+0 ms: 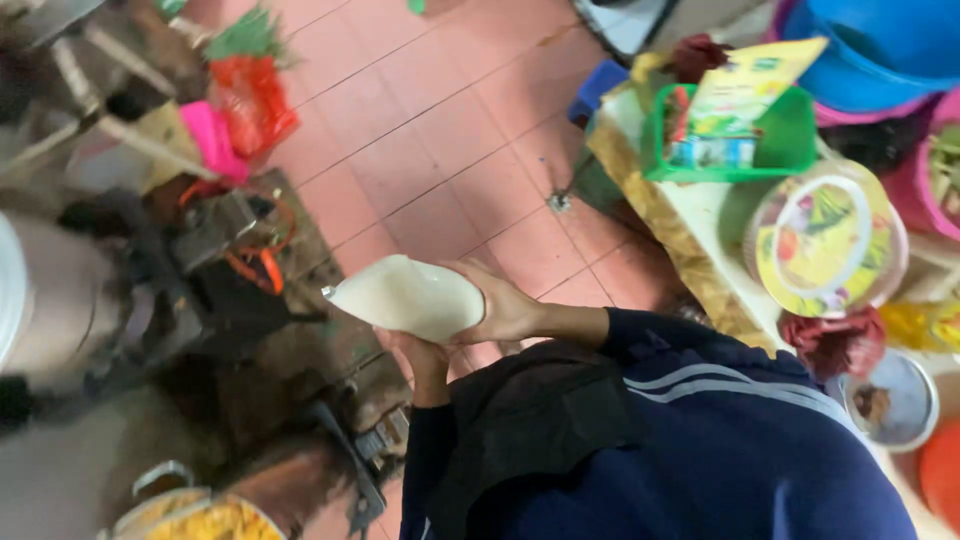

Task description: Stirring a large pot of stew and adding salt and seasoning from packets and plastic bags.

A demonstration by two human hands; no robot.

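The fingers of the right hand wrap over the wide end of a cream-coloured piping bag, closed tight on it from above and behind. The left hand sits just beneath, its fingers curled up against the bag's underside, though how firmly they press cannot be told from this angle. Both hands touch the bag; the right holds more of it. The bag's long axis runs nearly level, from the fat end inside the hands out to a narrow tip pointing away to the left of the picture, clear of both hands. Dark blue sleeves with pale stripes lead back from the wrists.

Below the tip lies a dark, blurred clutter of metal equipment with orange straps, and near the bottom edge a pan of yellow food. Beyond is a floor of reddish tiles. To the right a surface carries a round lidded tub, a green basket of packets and a small metal bowl; a blue bucket stands farthest off.
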